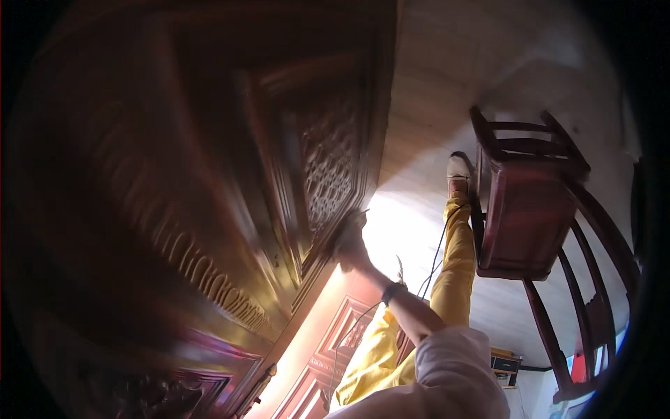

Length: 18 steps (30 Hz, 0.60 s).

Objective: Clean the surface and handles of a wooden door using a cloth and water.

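My right hand, with a dark band on its wrist, reaches leftward to the edge of a carved dark wooden door. Its fingers look curled, pressed at the door's moulded edge. Something dark with a thin tip shows by the fingers; blur and shade keep me from naming it. The door's raised panels, scrollwork and a row of carved loops fill the left side. My left hand is out of view.
A dark red wooden chair stands close on the right. Thin dark cords run beside my yellow-trousered leg. A lighter reddish panelled door lies beyond the dark one. Bright light falls on the pale floor.
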Available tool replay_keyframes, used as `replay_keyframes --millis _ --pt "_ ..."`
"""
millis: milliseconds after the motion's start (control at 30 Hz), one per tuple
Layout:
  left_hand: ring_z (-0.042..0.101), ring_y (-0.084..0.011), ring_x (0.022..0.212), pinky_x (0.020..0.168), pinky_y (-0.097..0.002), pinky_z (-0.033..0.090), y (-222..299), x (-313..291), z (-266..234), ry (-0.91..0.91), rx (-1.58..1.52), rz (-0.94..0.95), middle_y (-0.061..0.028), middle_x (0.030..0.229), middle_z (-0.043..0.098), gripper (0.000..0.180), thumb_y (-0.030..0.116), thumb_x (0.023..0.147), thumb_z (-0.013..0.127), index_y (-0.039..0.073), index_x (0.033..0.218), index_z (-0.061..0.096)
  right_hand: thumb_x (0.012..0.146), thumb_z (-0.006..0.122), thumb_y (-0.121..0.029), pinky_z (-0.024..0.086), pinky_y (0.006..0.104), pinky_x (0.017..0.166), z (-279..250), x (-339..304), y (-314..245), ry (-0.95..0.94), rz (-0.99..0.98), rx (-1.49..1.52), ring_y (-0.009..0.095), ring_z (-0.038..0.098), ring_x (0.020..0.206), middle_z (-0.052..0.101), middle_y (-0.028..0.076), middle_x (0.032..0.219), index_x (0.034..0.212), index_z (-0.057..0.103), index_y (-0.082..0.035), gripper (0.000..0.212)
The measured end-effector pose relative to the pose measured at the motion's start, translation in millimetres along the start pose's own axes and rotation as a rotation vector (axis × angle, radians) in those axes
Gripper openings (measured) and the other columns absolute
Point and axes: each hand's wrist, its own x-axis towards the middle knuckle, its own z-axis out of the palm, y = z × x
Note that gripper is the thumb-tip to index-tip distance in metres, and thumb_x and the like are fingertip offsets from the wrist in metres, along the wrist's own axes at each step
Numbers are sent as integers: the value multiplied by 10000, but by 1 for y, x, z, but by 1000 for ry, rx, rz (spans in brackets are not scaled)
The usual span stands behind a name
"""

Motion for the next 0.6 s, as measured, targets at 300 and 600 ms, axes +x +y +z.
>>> replay_keyframes --millis 300,600 --pt "550 -183 669 611 -296 448 -1 16 14 99 -78 179 -106 762 584 131 71 825 546 -29 893 595 861 423 -187 258 386 969 70 -131 -72 -43 50 295 318 281 1159 293 221 1217 1239 266 -16 444" --pt "552 -189 676 605 -301 452 -6 14 32 154 -21 177 -116 785 582 141 78 818 546 -28 900 591 910 273 -362 285 385 975 -39 193 100 280 112 316 267 343 1180 310 174 1305 1299 255 -39 506"
